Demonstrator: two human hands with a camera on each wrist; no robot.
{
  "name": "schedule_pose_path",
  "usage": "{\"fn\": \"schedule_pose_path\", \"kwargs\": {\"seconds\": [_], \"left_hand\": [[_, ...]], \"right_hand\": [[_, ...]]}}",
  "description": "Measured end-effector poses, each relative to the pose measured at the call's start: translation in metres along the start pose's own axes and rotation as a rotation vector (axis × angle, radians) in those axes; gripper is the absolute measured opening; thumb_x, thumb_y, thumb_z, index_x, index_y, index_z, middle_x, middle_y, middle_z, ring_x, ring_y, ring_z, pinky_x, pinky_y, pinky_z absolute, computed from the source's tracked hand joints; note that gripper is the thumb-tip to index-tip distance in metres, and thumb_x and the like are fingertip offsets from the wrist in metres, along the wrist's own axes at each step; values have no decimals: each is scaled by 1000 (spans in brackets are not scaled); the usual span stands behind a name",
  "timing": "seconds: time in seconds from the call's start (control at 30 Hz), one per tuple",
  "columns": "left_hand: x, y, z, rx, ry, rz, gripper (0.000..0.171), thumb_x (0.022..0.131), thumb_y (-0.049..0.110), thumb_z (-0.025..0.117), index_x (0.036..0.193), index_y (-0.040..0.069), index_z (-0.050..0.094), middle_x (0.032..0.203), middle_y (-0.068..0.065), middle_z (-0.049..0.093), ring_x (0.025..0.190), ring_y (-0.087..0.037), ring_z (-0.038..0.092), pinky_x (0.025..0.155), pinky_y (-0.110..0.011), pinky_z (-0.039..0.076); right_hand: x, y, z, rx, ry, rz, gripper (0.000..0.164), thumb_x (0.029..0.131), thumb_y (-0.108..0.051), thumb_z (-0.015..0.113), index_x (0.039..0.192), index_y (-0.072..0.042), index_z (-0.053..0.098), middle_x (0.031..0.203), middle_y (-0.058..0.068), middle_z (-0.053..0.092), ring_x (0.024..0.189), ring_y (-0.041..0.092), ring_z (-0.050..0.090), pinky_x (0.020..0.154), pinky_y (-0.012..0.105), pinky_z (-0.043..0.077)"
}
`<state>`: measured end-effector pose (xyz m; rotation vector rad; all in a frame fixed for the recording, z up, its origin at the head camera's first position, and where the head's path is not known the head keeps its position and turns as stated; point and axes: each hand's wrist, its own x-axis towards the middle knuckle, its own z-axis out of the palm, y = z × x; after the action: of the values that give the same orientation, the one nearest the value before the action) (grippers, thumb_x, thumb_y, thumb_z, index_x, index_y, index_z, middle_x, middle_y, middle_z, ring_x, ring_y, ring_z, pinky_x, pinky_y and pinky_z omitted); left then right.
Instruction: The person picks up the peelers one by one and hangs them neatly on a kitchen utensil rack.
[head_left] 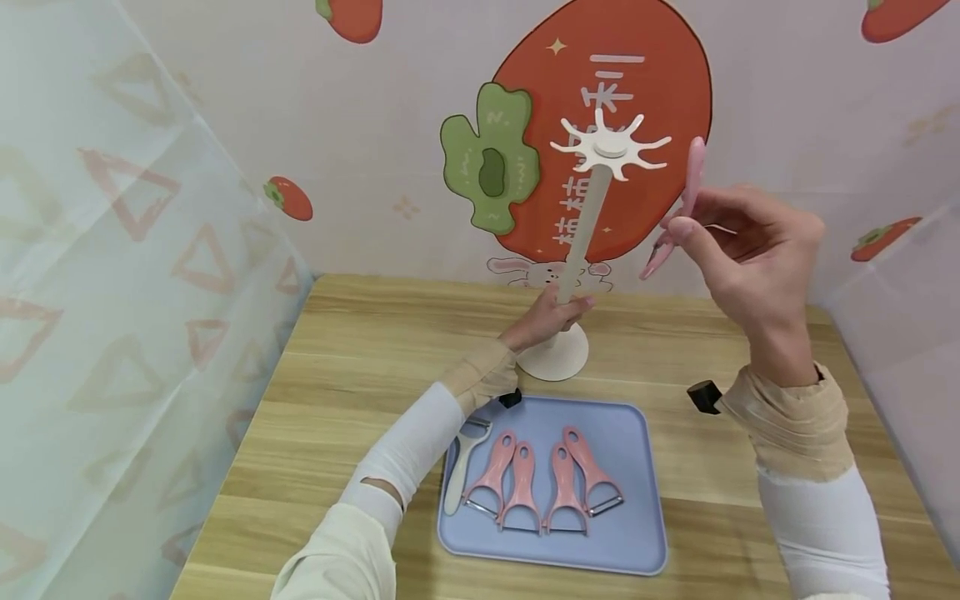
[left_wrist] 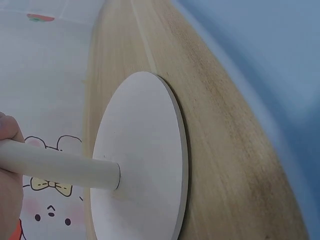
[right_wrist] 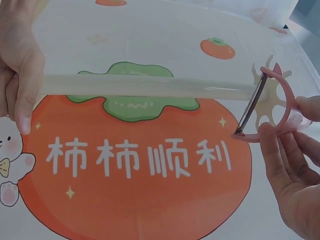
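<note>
My left hand point(head_left: 549, 317) grips the lower pole of a white stand point(head_left: 587, 225). The stand has a round base point(left_wrist: 145, 155) on the table and a ring of curved hooks point(head_left: 611, 148) on top, with nothing hanging on them. Up to the right of the hooks, my right hand point(head_left: 765, 250) pinches a pink peeler point(head_left: 693, 177) near its head. In the right wrist view the peeler's blade point(right_wrist: 251, 104) faces the stand, overlapping the hooks there. Part of its handle is hidden behind the fingers.
A blue tray point(head_left: 630, 467) lies on the wooden table point(head_left: 352, 367) in front of the stand. In it are several pink peelers point(head_left: 525, 479) and one white peeler point(head_left: 459, 471) at the left edge. A wall with a tomato print point(head_left: 660, 83) stands close behind.
</note>
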<state>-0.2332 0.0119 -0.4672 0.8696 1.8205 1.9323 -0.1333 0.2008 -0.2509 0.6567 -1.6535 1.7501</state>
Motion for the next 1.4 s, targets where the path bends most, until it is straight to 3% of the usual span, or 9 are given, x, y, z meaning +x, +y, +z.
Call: {"fn": "schedule_pose_path", "kwargs": {"seconds": [0.07,0.2,0.33,0.63,0.9,1.2,1.4], "left_hand": [[-1,-1,-1,-3,5,-5,33,106,18,56,137,7,53,57,-1,30,47,-18,24,49,-27,21],[-2,0,-2,-4,1,0,38,106,18,55,142,6,51,58,-1,30,47,-17,24,48,-26,21],[0,-1,-1,-2,-10,16,36,107,19,55,134,-3,51,58,0,31,47,-16,25,48,-27,21],[-1,-3,2,-3,-6,-6,34,107,20,54,122,-9,50,58,0,31,48,-16,25,49,-26,22],[1,-1,1,-11,-3,14,20,107,18,55,113,-1,55,57,0,29,47,-16,23,49,-26,20],[2,-2,-1,-12,-16,47,28,106,18,55,111,-9,51,57,1,31,47,-15,25,47,-27,20],[0,-1,0,-11,-13,38,31,107,18,55,125,-7,51,59,0,31,47,-17,26,48,-27,21]], "right_hand": [[1,-1,1,-15,-7,-2,28,75,16,78,99,27,68,88,19,76,73,21,76,75,26,61],[2,-3,2,-59,-12,-10,27,76,14,79,99,24,71,87,17,76,74,21,75,75,25,61],[4,-2,0,-116,-17,-14,26,76,12,81,100,20,73,88,14,76,75,19,75,75,23,60],[4,6,0,-173,-47,15,26,77,10,80,102,16,75,90,12,76,78,20,74,76,22,60],[4,9,2,-261,-73,14,25,78,8,82,103,10,78,91,8,77,79,18,74,76,21,60],[5,11,4,-303,-99,6,25,79,6,82,103,8,78,90,5,76,79,17,74,75,20,59],[5,14,6,-298,-106,3,24,79,7,81,103,8,78,89,5,76,78,17,73,75,20,59]]}}
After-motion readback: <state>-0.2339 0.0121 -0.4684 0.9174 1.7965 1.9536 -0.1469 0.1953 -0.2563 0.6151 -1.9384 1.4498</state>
